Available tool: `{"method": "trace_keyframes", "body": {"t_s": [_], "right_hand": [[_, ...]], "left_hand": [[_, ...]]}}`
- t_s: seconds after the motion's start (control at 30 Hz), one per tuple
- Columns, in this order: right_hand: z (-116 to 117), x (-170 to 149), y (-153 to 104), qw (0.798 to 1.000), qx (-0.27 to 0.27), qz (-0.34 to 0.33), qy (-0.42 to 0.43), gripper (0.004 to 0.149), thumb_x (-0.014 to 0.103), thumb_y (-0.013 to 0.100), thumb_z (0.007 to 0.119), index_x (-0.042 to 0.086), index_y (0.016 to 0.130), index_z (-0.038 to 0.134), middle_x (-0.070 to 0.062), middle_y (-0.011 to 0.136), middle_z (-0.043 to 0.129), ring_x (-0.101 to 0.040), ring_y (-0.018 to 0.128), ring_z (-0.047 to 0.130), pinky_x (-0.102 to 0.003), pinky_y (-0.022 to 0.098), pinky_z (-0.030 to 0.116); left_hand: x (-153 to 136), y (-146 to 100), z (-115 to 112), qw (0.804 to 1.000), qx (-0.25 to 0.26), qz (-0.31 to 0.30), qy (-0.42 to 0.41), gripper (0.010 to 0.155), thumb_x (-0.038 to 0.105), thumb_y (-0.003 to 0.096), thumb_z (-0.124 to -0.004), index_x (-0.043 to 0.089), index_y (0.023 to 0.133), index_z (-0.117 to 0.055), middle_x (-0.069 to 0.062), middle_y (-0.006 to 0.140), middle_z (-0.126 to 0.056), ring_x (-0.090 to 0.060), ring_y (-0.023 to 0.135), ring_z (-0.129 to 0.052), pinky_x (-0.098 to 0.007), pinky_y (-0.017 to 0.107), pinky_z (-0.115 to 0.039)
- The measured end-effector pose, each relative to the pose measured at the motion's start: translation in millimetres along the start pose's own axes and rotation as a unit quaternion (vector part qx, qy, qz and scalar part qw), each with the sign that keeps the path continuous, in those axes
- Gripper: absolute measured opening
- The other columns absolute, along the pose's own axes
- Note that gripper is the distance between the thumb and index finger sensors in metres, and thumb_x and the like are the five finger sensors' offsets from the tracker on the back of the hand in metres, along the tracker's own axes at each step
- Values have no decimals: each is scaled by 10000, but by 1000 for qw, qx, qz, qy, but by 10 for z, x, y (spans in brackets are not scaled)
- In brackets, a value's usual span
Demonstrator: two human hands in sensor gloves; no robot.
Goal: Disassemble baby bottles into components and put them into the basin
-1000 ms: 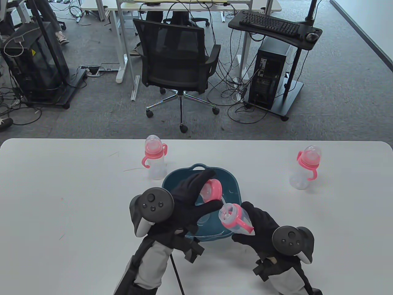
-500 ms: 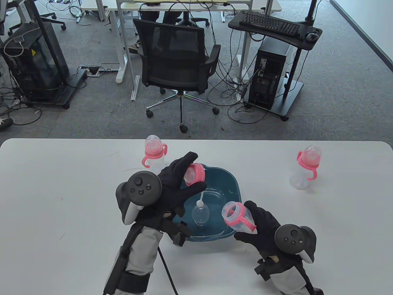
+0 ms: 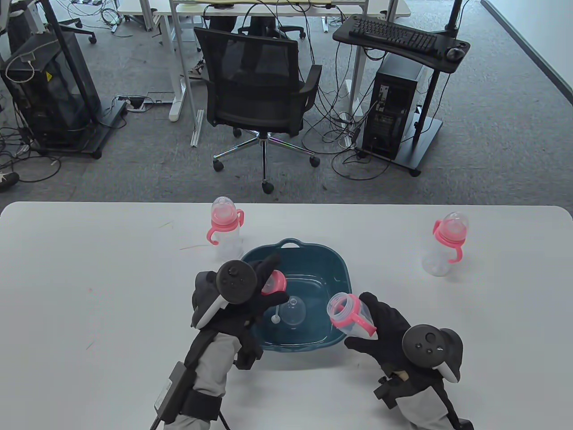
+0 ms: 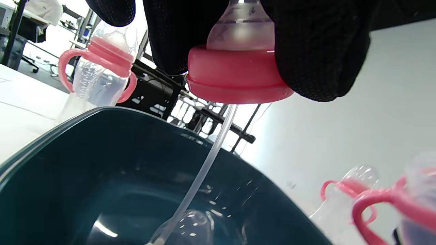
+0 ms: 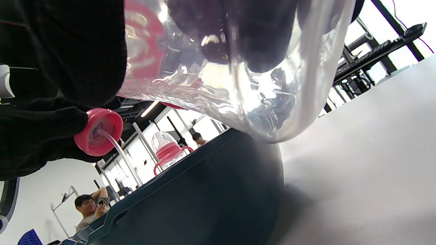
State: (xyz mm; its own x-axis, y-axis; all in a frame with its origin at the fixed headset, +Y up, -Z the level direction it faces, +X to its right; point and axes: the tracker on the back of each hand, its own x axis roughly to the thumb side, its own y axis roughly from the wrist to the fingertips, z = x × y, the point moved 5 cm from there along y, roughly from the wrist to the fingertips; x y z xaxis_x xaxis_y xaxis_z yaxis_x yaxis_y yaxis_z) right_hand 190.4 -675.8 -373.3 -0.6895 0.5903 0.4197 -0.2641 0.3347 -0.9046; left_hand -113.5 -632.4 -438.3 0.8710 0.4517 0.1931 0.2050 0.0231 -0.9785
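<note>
My left hand (image 3: 262, 286) grips a pink screw cap with its teat (image 3: 274, 283) (image 4: 238, 73) low over the left side of the dark teal basin (image 3: 342, 268). A clear straw (image 4: 201, 170) hangs from the cap down into the basin, near a clear dome cover (image 3: 295, 310) lying on the bottom. My right hand (image 3: 380, 324) holds the open bottle body with pink handle collar (image 3: 349, 313) (image 5: 238, 85), tilted, beside the basin's right front rim.
Two whole baby bottles stand on the white table: one (image 3: 226, 233) just behind the basin's left corner, one (image 3: 445, 244) far right. An office chair (image 3: 259, 89) and desks stand beyond the table's far edge.
My left hand has carried the cap with its straw from the basin's far left rim back and down into the basin. The right hand with the bottle body has barely moved.
</note>
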Motion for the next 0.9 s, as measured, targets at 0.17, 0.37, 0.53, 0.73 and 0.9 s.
{"method": "trace_keyframes", "body": {"t_s": [0.17,0.37,0.53,0.73,0.9], "right_hand": [[9,-3,0,1000,4,0,-4,930,506,403,928,152,1117,448,-134,1025,691,-411,891,739,-703,651,550],[4,-17,4,1000,4,2,-1,929,505,404,927,151,1117,449,-134,1025,691,-410,892,738,-703,652,547],[1,-20,3,1000,4,2,0,929,505,402,928,151,1117,450,-135,1025,692,-412,891,739,-704,652,545],[2,-25,3,1000,4,2,-3,930,503,402,930,149,1116,450,-136,1024,692,-413,889,739,-704,652,545],[10,-15,1,1000,6,-1,-1,933,502,400,931,146,1116,451,-136,1023,694,-412,889,739,-703,653,545]], "left_hand": [[-60,79,-215,999,-37,15,27,767,561,388,-890,438,1063,-546,24,1072,-661,-290,994,-776,-585,780,-453],[-78,174,-370,997,-64,27,46,773,555,379,-901,437,1059,-555,37,1068,-679,-286,1001,-782,-589,779,-453],[-72,243,-539,992,-93,38,75,758,559,382,-889,435,1056,-564,34,1071,-675,-290,999,-781,-573,783,-454],[-68,258,-660,987,-114,47,103,760,569,386,-881,434,1060,-556,43,1079,-673,-301,1048,-722,-577,786,-434],[-40,251,-686,987,-113,45,109,766,574,391,-870,431,1066,-538,36,1094,-647,-308,1057,-709,-573,788,-426]]}}
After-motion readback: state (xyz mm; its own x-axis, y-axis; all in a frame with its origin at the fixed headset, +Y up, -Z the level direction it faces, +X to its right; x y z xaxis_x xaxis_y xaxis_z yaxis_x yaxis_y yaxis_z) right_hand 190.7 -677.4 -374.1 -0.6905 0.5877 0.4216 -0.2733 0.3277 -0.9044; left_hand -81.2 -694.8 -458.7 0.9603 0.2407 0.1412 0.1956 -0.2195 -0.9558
